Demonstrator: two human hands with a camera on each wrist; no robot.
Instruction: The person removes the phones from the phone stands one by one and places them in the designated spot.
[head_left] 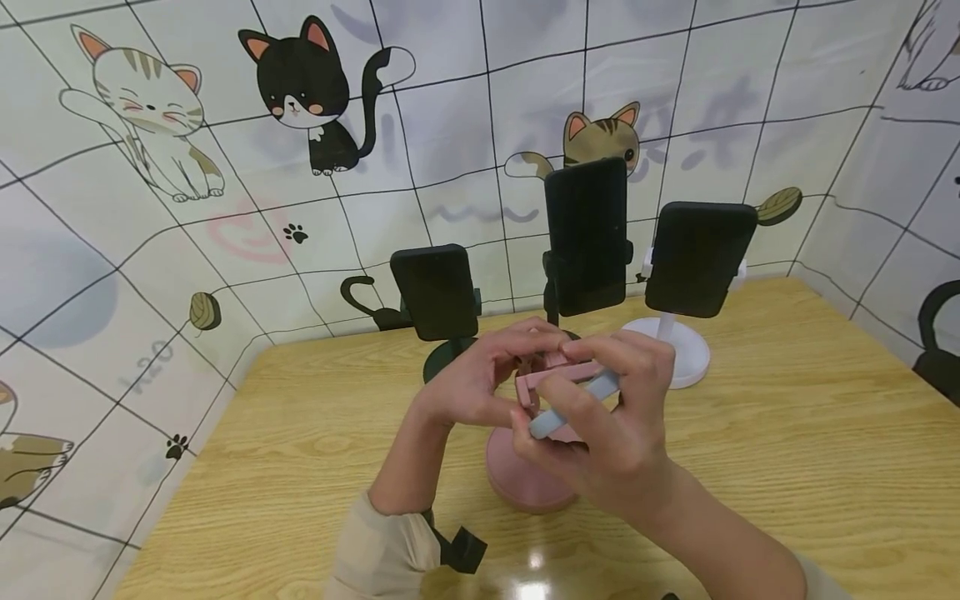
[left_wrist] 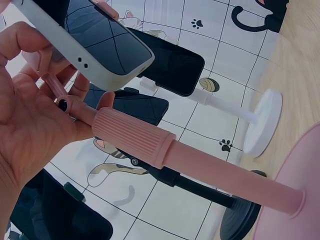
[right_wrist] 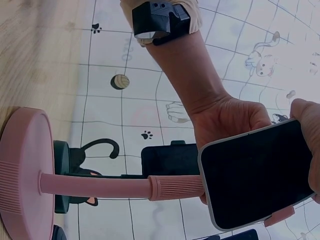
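A pink phone stand with a round base stands upright on the table. My left hand grips its pink clamp at the top, fingers curled around it; in the left wrist view its palm lies beside the stand's neck. My right hand holds a phone with a pale blue-grey edge, close to the clamp. In the right wrist view the phone's dark screen faces the camera, and a bit of pink clamp shows below it. The screen hides most of the clamp there.
Behind the hands stand a phone on a dark green stand, a taller phone on a black stand and a phone on a white stand. A cat-print sheet backs the wooden table.
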